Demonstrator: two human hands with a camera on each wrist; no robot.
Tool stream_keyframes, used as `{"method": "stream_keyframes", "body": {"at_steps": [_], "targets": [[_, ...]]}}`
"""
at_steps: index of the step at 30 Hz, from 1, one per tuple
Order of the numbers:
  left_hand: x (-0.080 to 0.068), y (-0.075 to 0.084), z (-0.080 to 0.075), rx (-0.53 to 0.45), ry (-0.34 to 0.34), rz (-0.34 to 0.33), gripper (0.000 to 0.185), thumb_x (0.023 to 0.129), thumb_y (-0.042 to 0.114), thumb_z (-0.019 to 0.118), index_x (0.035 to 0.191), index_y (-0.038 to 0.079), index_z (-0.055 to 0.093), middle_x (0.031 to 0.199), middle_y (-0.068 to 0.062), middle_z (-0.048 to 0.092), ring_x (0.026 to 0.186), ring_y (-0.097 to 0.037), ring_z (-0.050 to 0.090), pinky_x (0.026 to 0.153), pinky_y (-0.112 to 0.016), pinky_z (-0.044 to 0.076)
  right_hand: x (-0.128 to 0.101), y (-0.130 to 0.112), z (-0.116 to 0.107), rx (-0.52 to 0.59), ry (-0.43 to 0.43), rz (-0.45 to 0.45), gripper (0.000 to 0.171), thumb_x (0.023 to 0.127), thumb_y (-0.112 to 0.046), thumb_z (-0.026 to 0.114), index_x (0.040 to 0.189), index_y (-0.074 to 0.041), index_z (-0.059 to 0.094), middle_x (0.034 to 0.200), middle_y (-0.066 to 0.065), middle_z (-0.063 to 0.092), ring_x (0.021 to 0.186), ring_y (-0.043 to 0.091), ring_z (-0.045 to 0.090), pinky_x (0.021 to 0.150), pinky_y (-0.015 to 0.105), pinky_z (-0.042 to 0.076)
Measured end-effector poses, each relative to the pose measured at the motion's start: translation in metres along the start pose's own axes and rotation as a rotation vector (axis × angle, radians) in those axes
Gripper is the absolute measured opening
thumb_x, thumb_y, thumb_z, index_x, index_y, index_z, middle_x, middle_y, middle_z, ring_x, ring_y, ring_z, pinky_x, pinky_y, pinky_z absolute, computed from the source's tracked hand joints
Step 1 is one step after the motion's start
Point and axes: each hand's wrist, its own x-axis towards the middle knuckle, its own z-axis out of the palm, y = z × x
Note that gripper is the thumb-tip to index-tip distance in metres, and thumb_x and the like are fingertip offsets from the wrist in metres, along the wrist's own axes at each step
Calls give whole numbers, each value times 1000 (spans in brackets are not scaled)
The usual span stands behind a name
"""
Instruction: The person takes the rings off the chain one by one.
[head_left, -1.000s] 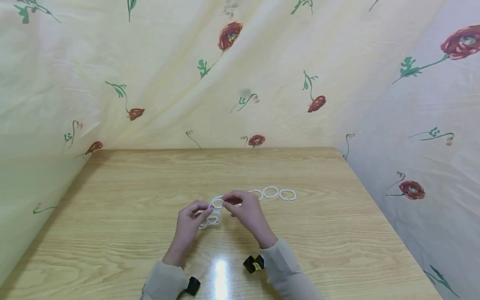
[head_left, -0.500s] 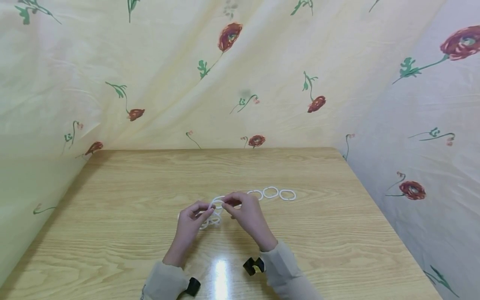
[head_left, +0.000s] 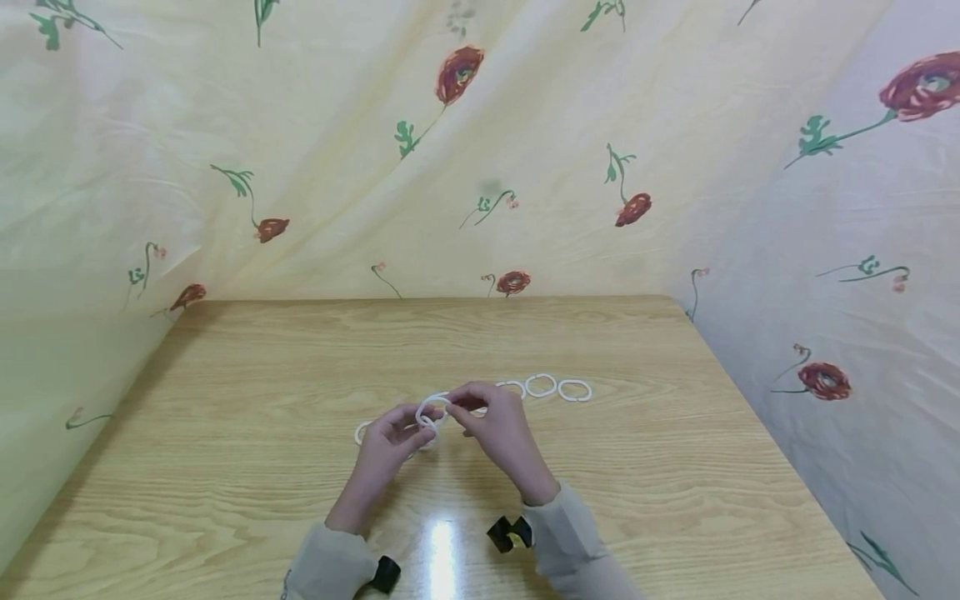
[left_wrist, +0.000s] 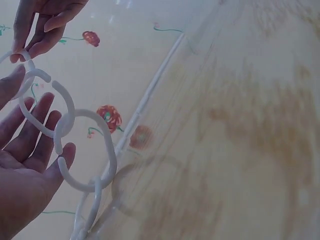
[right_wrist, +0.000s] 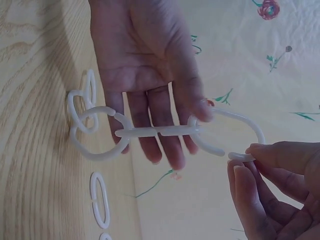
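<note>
Wooden table (head_left: 225, 467) under flowered cloth walls: linking white split rings into a chain.

Left hand (head_left: 384, 446) pinches the chain (right_wrist: 150, 134) with thumb against straight fingers; right hand (head_left: 498, 429) pinches the open end ring (right_wrist: 235, 135). Loose rings (head_left: 542, 386) lie just beyond. Likely next: hooking on another ring through the gap.

Head camera sits high, looking forward and down over the wooden table (head_left: 645, 467), taking in its whole top and the flowered cloth (head_left: 525, 150) behind it. Left wrist camera is close in, low over the table, facing across it toward that cloth. Right wrist camera, equally close, looks along the table edge toward the cloth. All three share the chain of white rings (head_left: 431, 412) (left_wrist: 75, 145) (right_wrist: 150, 132) above the table.
</note>
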Motion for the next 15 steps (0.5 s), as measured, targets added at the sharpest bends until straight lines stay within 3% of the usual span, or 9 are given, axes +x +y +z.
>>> {"method": "stream_keyframes", "body": {"at_steps": [7, 15], "targets": [[0, -2, -1, 13, -47, -41, 36, 88, 12, 71, 119, -1, 61, 122, -17, 64, 109, -8, 64, 92, -21, 54, 0, -2, -3, 41, 7, 44, 10, 86, -3, 70, 96, 0, 72, 91, 13, 72, 81, 21, 67, 56, 25, 60], [1, 0, 1, 27, -24, -47, 25, 90, 6, 67, 112, -3, 64, 110, -14, 70, 99, -5, 66, 89, -19, 54, 1, -2, -6, 85, 35, 115, 9, 86, -4, 71, 95, -3, 72, 91, 12, 72, 81, 18, 66, 56, 21, 59]]}}
